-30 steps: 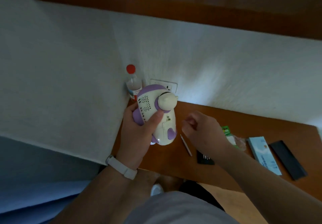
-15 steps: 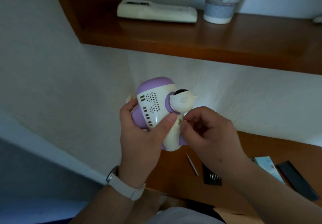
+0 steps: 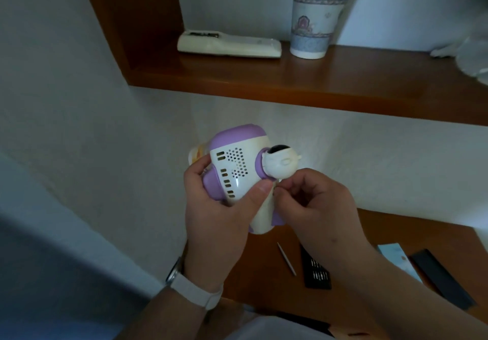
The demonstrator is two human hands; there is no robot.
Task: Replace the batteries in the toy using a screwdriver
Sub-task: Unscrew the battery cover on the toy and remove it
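A white and purple toy [image 3: 239,166] with speaker holes and a round white knob is held up in front of the wall. My left hand [image 3: 219,213] grips its body, thumb across the white side. My right hand [image 3: 314,205] has its fingertips pinched against the toy just below the knob; what they pinch is hidden. On the wooden desk [image 3: 253,276] below lie a thin silver screwdriver [image 3: 286,259] and a black case of screwdriver bits [image 3: 315,271]. No batteries are in view.
A wooden shelf [image 3: 303,86] above carries a white remote control [image 3: 228,45] and a patterned paper cup [image 3: 315,16]. At the right of the desk lie a light blue box [image 3: 398,260] and a long black lid [image 3: 441,279]. White walls close in the left side.
The toy has been lifted from the desk toward my face and the view has tilted up to the shelf. My right hand has come from a loose fist to the toy's side.
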